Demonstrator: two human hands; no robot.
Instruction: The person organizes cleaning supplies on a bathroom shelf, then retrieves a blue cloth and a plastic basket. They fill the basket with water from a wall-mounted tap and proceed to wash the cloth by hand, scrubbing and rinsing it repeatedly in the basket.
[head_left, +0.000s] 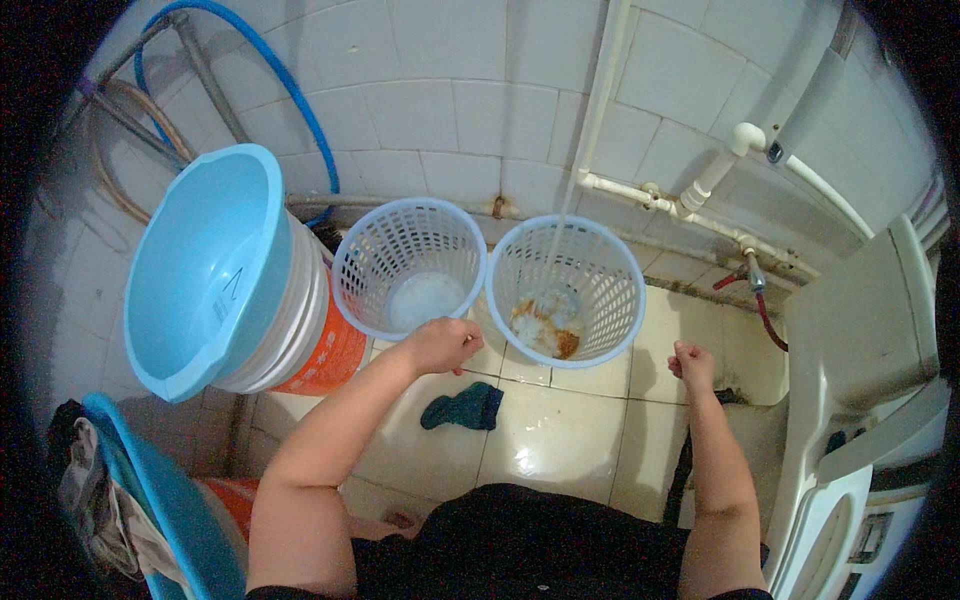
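My left hand (444, 345) is above the floor, just in front of the left blue-rimmed plastic basket (480, 248). Its fingers are curled in, and nothing shows in them. Below it a dark blue-green sock (463, 408) lies on the wet tiles. My right hand (692, 366) is raised over the floor to the right of the second blue-rimmed basket (640, 290), curled into a loose fist with nothing visible in it. The two perforated baskets stand side by side. Brown stains or residue (550, 332) mark the bottom of the right one.
At the left, a light blue basin (210, 280) rests tilted on a white and orange bucket (325, 350). Cloth (105, 500) hangs over a blue tub (165, 480) at lower left. A toilet (860, 340) stands at the right, near white wall pipes (690, 205) and a valve with a red hose (757, 285).
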